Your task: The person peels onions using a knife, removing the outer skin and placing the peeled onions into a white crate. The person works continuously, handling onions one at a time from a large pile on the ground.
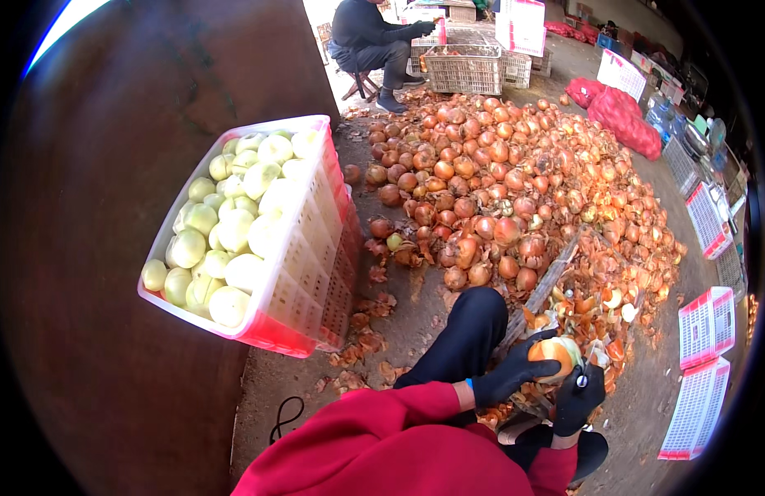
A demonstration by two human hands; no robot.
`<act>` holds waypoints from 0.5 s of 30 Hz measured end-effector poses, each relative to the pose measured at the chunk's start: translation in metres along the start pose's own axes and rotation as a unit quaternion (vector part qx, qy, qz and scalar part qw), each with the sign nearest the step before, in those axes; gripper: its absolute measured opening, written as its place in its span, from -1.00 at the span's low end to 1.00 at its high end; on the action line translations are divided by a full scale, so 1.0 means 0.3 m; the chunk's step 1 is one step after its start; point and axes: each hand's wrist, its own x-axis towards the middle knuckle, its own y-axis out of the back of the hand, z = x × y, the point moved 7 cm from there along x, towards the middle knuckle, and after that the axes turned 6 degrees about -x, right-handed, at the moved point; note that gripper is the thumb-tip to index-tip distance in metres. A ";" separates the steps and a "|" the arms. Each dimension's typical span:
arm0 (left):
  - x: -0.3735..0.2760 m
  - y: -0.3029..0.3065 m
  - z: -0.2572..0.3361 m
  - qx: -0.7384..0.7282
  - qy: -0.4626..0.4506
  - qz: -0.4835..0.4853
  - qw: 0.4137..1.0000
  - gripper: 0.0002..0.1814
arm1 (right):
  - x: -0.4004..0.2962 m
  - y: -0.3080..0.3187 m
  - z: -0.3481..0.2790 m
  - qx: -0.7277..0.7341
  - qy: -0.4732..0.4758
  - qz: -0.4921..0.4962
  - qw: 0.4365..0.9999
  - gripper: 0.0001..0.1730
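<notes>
My left hand [514, 374], in a black glove, holds a partly peeled onion [553, 356] whose orange skin remains on the left side and whose pale flesh shows on the right. My right hand [579, 395], also gloved in black, grips a small knife [582, 372] against the right side of this onion; part of the knife is hidden by the fingers. Beneath both hands lie loose onion skins [615, 350] by a wooden board edge [553, 273]. A large heap of unpeeled onions [481, 180] spreads over the ground beyond my knees.
A white and red plastic crate [289, 291] full of peeled onions [233, 229] stands at the left beside a brown panel [109, 248]. Another person [367, 37] sits at the top near a slatted crate [464, 71]. Red mesh sacks [624, 121] and further crates [695, 403] line the right.
</notes>
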 end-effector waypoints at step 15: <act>0.000 -0.001 -0.021 -0.309 0.097 -0.043 0.945 -0.36 | 0.171 0.084 0.158 0.074 -0.162 0.147 0.973 -0.84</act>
